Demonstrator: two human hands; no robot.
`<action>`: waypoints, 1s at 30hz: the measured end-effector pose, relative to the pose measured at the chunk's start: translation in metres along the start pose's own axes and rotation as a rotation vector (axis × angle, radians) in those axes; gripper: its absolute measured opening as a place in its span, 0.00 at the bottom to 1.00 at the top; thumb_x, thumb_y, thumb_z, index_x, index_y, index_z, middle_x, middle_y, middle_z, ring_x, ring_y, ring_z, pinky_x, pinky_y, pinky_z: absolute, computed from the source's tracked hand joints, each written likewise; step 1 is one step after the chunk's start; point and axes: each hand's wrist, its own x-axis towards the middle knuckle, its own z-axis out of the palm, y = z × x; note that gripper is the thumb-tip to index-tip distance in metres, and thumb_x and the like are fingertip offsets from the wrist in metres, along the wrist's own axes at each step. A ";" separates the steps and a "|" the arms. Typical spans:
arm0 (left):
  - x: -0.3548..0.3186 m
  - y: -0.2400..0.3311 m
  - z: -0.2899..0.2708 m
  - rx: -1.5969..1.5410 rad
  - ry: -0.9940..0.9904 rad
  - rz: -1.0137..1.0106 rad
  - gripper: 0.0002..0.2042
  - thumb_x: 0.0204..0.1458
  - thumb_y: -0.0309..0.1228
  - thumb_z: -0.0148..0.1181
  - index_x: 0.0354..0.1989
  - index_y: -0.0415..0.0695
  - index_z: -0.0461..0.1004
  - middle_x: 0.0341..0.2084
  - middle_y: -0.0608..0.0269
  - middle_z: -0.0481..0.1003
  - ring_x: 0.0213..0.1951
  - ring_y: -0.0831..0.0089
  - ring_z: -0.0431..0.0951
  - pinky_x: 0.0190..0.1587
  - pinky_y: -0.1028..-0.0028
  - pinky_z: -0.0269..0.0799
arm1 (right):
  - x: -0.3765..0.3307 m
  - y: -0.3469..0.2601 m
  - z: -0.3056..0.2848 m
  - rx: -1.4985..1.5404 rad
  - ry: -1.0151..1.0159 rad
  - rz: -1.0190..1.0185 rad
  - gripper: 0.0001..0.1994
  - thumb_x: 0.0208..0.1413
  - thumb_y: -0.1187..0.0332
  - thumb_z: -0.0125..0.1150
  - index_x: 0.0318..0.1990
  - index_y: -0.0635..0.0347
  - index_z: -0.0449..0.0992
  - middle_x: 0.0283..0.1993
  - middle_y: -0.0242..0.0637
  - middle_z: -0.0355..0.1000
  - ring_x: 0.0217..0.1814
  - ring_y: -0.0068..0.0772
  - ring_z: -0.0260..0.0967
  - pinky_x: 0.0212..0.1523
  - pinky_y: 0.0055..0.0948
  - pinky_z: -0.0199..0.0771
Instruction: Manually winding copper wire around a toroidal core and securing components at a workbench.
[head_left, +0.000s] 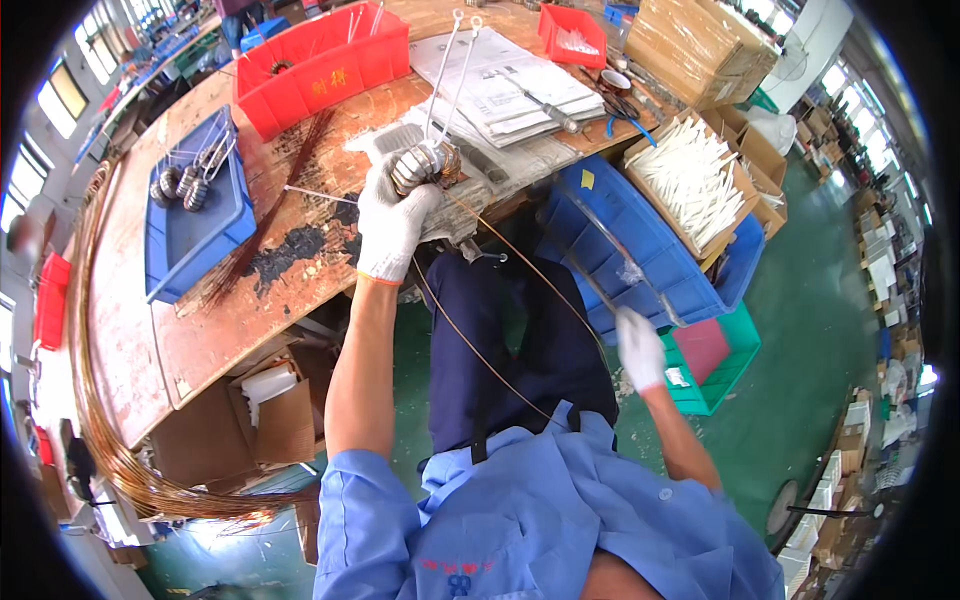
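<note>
Looking down from my head camera, going left to right: a thick bundle of copper wire (100,420) loops along the far left edge of the worn wooden tabletop (200,330). On the tabletop lies a shallow blue tray (185,235) holding several finished wound coils (185,185). Behind it stands a red bin (320,65).

My left hand (392,225), in a white work glove, is raised over the tabletop's front edge. Its fingers (405,205) are clenched around a wire-wound coil (425,165), gripping it from below. Two long, thin metal rods (450,70) stick up from the coil toward a stack of printed papers (520,90).

A thin copper strand (530,275) runs from the coil down and to the right, across my dark trousers, toward my right hand (640,350). That hand, also gloved in white, hangs low beside a blue crate (640,250); it is motion-blurred, and I cannot tell whether its fingers are closed on the strand.

Further right, a cardboard box of white sleeves (695,180) sits above the crate, over a green floor (800,330).
</note>
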 end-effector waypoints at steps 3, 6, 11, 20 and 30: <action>0.004 -0.008 0.002 -0.014 -0.036 0.068 0.19 0.50 0.20 0.67 0.53 0.36 0.78 0.44 0.63 0.81 0.46 0.77 0.79 0.54 0.73 0.75 | 0.036 -0.172 -0.027 1.079 -0.530 -0.062 0.18 0.74 0.59 0.57 0.58 0.64 0.80 0.49 0.52 0.82 0.46 0.38 0.84 0.51 0.36 0.82; 0.006 -0.021 0.003 0.099 0.064 0.147 0.17 0.49 0.23 0.69 0.50 0.39 0.79 0.41 0.59 0.81 0.47 0.71 0.79 0.54 0.69 0.75 | 0.031 -0.282 -0.080 0.531 -0.468 -0.225 0.15 0.72 0.61 0.60 0.58 0.59 0.80 0.37 0.47 0.82 0.37 0.38 0.84 0.41 0.37 0.82; 0.006 -0.011 0.010 0.268 0.121 0.247 0.20 0.43 0.36 0.80 0.42 0.43 0.81 0.35 0.56 0.80 0.44 0.56 0.77 0.53 0.60 0.73 | 0.043 -0.289 -0.113 -0.198 -0.137 -0.873 0.08 0.67 0.69 0.60 0.48 0.59 0.80 0.38 0.40 0.83 0.31 0.49 0.81 0.32 0.41 0.83; 0.008 -0.030 0.016 0.464 0.324 0.620 0.18 0.47 0.38 0.77 0.39 0.39 0.79 0.37 0.53 0.78 0.43 0.53 0.76 0.52 0.60 0.73 | 0.107 -0.455 -0.170 -0.414 -0.216 -1.767 0.07 0.50 0.66 0.65 0.32 0.57 0.77 0.30 0.43 0.75 0.34 0.46 0.81 0.34 0.40 0.81; -0.011 -0.003 0.018 -0.017 0.117 -0.084 0.14 0.57 0.33 0.69 0.47 0.37 0.81 0.44 0.58 0.82 0.48 0.67 0.78 0.57 0.62 0.74 | 0.144 -0.552 -0.149 -1.058 -0.313 -1.734 0.17 0.61 0.57 0.69 0.34 0.66 0.85 0.29 0.46 0.81 0.31 0.45 0.80 0.31 0.47 0.79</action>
